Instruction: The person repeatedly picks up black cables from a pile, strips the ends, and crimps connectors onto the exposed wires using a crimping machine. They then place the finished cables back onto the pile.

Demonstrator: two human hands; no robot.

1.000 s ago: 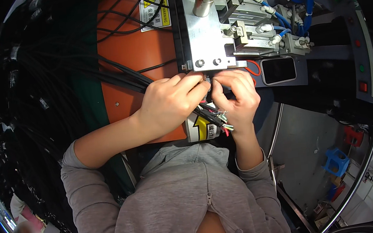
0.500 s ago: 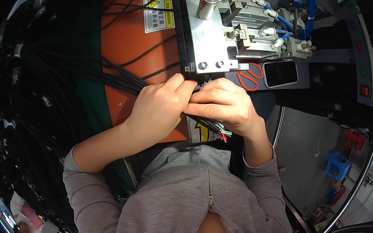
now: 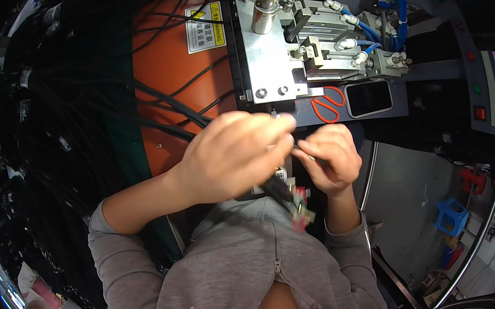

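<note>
- The black cable bundle (image 3: 276, 189) is held in the left grip (image 3: 235, 156); it is run in from beyond that grip on the upper left, and its stripped ends (image 3: 300, 206) are left hanging below and to the right of it.
- The left grip is curled closed about the bundle; its fingertips are blurred, so how tightly they are pressed cannot be told.
- The right grip (image 3: 332, 156) is pinched nearly to nothing between thumb and forefinger, on a thin dark strand (image 3: 298, 146) just beside the left fingertips; whether it belongs to the bundle cannot be made out.
- Each cable is judged light and bendy, with a little spring in the jacket; a steady drag may be felt from the long lengths left of the left grip.
- The jackets look smooth, so single cables could be slid out of a loose hold.
- The red and pale cores at the ends are judged soft and easily bent or frayed; they are best left unsqueezed.
- Hold is best taken on the black jackets, just behind the bared part, with single strands pinched close to their tips.
- Beyond the right grip, red-handled scissors (image 3: 316, 110) and a smartphone (image 3: 369, 99) are laid on the grey surface (image 3: 400, 101).
</note>
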